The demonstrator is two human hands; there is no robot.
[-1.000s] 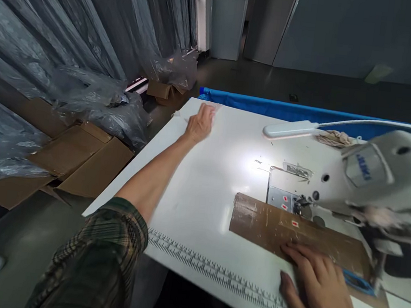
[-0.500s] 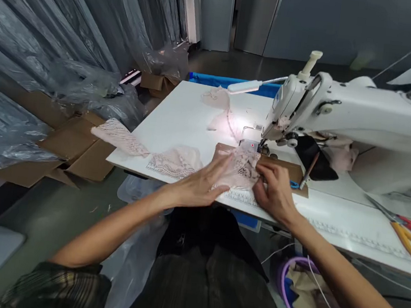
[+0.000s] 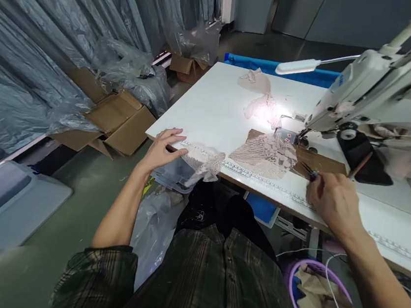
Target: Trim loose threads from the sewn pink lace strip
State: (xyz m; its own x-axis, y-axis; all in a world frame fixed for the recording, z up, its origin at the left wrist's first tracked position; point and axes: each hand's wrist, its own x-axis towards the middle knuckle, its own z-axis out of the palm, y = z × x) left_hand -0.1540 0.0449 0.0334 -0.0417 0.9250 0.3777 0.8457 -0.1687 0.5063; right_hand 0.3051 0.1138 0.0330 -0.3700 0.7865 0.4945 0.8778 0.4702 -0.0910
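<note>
My left hand (image 3: 160,153) rests at the front left edge of the white table, fingers spread and thumb apart, beside a pale pink lace piece (image 3: 206,163) that hangs partly over the edge. In my right hand (image 3: 335,201) are small thread snips (image 3: 313,174), their dark tips pointing left toward the lace; most of the handle is hidden by my fingers. Another stretch of pale pink lace (image 3: 265,153) lies flat in front of the sewing machine (image 3: 369,88), close to its needle area. Farther back, more pink fabric (image 3: 256,82) lies under the lamp.
A lit lamp (image 3: 297,66) reaches over the table (image 3: 197,98). A printed ruler strip (image 3: 265,183) runs along its front edge. Brown board (image 3: 319,163) lies beside the machine base. Cardboard boxes (image 3: 121,114) stand left, a purple basket (image 3: 292,287) below right.
My left hand has moved off the lace by the machine to the table's left edge. My right hand has shifted right and picked up the snips. The left lace has slid toward the front edge.
</note>
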